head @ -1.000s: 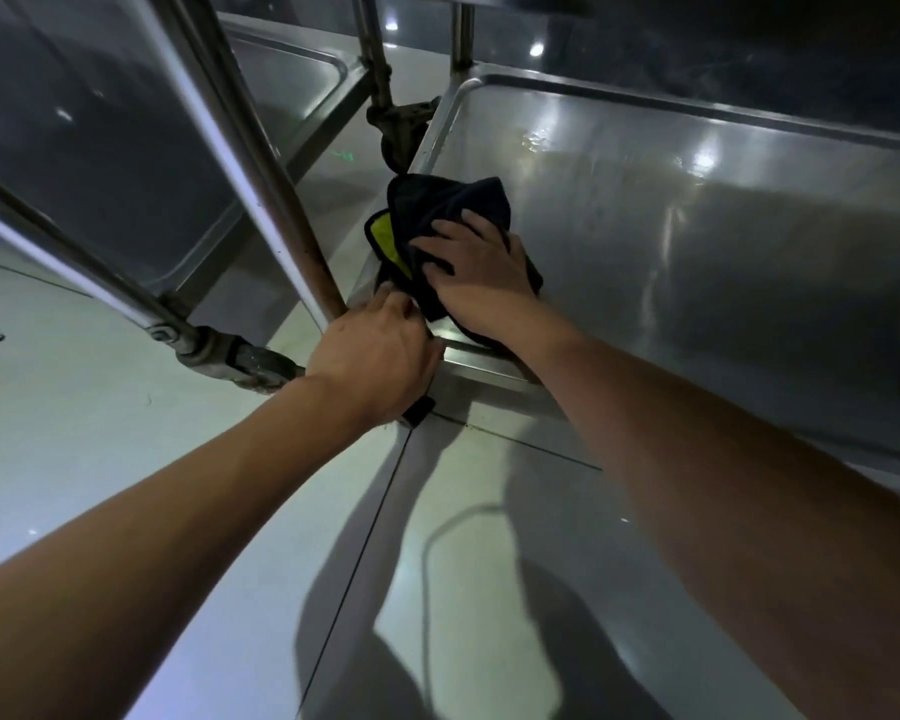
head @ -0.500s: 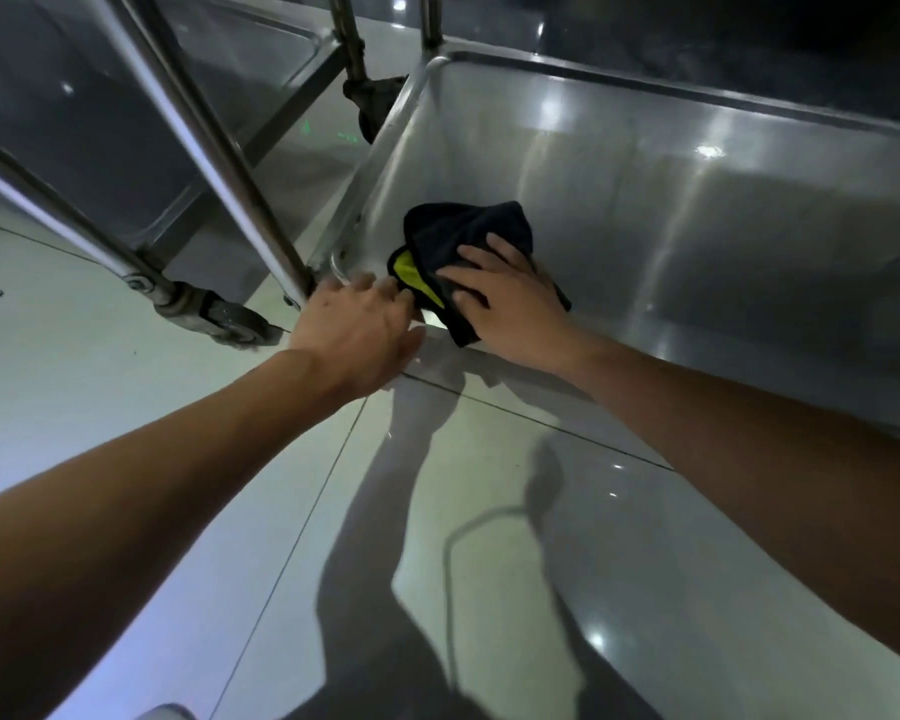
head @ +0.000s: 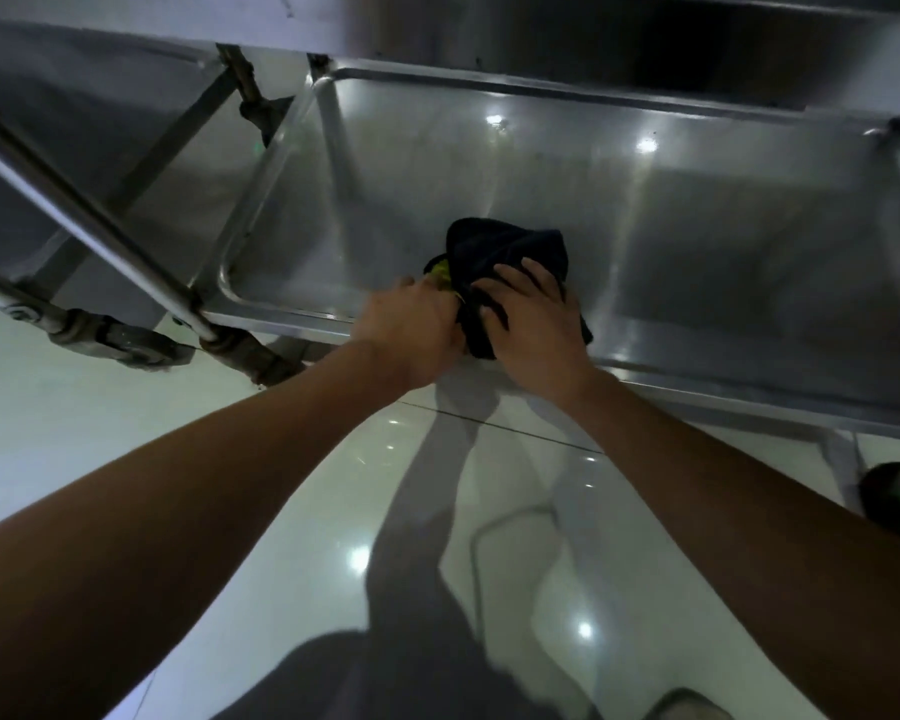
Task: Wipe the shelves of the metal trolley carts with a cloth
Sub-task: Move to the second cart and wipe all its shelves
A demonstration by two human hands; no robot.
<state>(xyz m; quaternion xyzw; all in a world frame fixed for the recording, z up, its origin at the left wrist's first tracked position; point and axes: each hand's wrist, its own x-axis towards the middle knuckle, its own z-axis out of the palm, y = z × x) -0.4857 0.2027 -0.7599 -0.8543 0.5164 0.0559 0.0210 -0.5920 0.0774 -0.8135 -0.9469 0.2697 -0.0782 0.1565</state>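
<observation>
Both arms outstretched: right hand (head: pixel 533 324) fingers spread flat on dark cloth (head: pixel 510 252), left hand (head: pixel 411 330) fingers gripping shelf (head: pixel 697 210) rim.

steel trolley shelf (head: pixel 645 210), dark cloth (head: pixel 510 246) lying on it

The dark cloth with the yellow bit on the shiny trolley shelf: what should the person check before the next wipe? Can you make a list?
1. Dark cloth with yellow underside lying on the steel bottom shelf: ok.
2. Right hand resting flat on top of the cloth: ok.
3. Left hand at the cloth's yellow edge by the shelf's front rim: ok; whether it pinches the cloth, cannot tell.
4. Shelf surface to the right free of objects: ok.
5. Shelf already clean there: cannot tell, too dim and glary.
</observation>
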